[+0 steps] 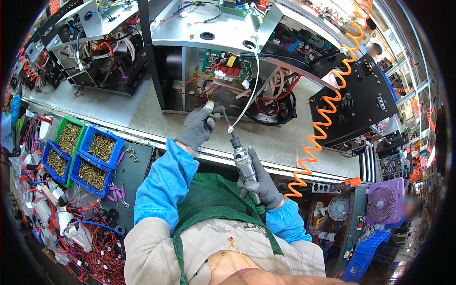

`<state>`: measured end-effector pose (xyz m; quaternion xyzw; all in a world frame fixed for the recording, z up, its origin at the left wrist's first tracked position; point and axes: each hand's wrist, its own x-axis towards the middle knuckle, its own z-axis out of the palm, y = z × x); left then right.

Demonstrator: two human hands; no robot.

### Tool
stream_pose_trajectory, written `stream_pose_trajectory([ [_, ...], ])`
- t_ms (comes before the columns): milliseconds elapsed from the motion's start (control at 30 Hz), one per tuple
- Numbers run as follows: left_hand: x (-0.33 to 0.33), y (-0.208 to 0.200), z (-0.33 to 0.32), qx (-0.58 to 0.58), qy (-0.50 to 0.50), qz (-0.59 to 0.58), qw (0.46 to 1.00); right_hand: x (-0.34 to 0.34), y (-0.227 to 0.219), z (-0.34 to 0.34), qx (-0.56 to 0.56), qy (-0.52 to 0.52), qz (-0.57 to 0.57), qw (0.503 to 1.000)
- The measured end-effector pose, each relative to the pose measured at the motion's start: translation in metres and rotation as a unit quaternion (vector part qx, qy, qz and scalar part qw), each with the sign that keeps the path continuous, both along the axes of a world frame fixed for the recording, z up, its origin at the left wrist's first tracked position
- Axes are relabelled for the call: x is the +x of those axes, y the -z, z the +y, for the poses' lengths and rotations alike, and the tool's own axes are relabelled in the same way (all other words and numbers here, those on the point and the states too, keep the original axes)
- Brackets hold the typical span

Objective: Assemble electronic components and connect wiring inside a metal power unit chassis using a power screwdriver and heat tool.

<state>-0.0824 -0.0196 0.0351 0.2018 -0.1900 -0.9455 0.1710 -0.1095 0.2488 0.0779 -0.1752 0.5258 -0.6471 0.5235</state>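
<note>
My right hand point(266, 185), in a grey glove, is wrapped round a silver power screwdriver point(244, 164). The driver slants up and left, its thin bit reaching toward the fingers of my left hand point(197, 124). That gloved hand is closed in a pinch beside the bit's tip, at the front edge of an open machine chassis point(187, 102). Whatever its fingers pinch is too small to make out. Inside the chassis are a green circuit board point(213, 61), red wires and a round black fan point(273, 107). A white cable point(254, 85) hangs down in front, its connector close to the driver.
Blue bins point(97, 183) and a green bin point(61, 124) of brass-coloured screws stand at left, above tangled red wires point(102, 251). An orange coiled hose point(316, 137) crosses on the right, before a black cabinet point(354, 104). A purple fan point(382, 203) stands lower right.
</note>
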Motion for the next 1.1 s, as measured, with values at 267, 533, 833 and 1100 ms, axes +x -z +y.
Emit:
stream_pose_trajectory([
  [267,-0.002,-0.012,0.009,0.003,-0.016,0.019,1.0,-0.002,0.0,-0.008,0.046,-0.029,0.077,0.996],
  [533,0.002,-0.028,0.011,-0.143,0.001,0.031,0.989,0.0,-0.009,-0.008,0.054,-0.029,0.045,0.997],
  [833,-0.006,-0.035,0.015,-0.156,0.002,0.008,0.988,0.003,-0.001,-0.004,-0.039,-0.01,-0.074,0.996],
  [1100,-0.034,-0.024,0.0,-0.203,-0.021,-0.055,0.977,-0.006,-0.001,-0.017,-0.13,0.063,-0.062,0.987],
])
